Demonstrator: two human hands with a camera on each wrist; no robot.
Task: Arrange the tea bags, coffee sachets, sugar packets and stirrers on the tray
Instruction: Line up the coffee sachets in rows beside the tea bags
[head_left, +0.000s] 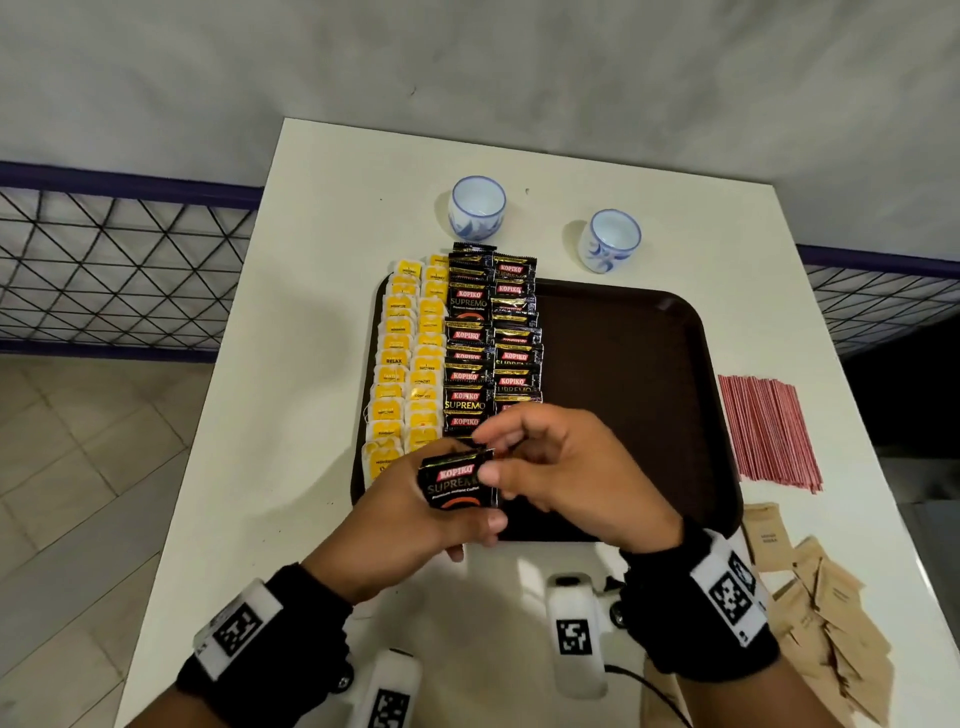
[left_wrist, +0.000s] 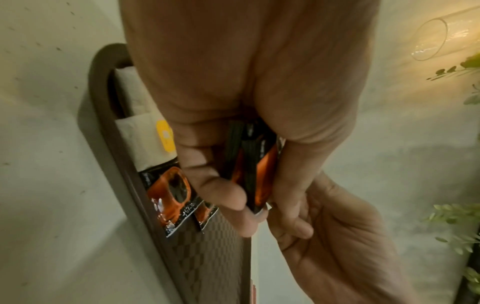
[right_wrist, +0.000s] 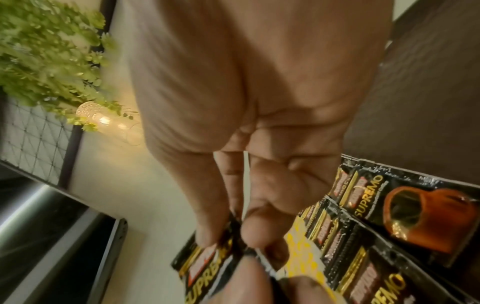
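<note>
The left hand (head_left: 415, 514) grips a small stack of sachets (head_left: 457, 480) over the tray (head_left: 623, 364) while the right hand (head_left: 566, 467) apparently pinches the top one's edge.

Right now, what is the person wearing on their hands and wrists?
The left hand and right hand are bare, with no gloves or rings showing. Each wrist has a black fabric band: the left wristband and right wristband. White blocks on the bands carry black-and-white square code markings.

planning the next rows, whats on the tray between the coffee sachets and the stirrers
Only bare tray floor separates the coffee sachets from the stirrers, seen in the head view.
</note>
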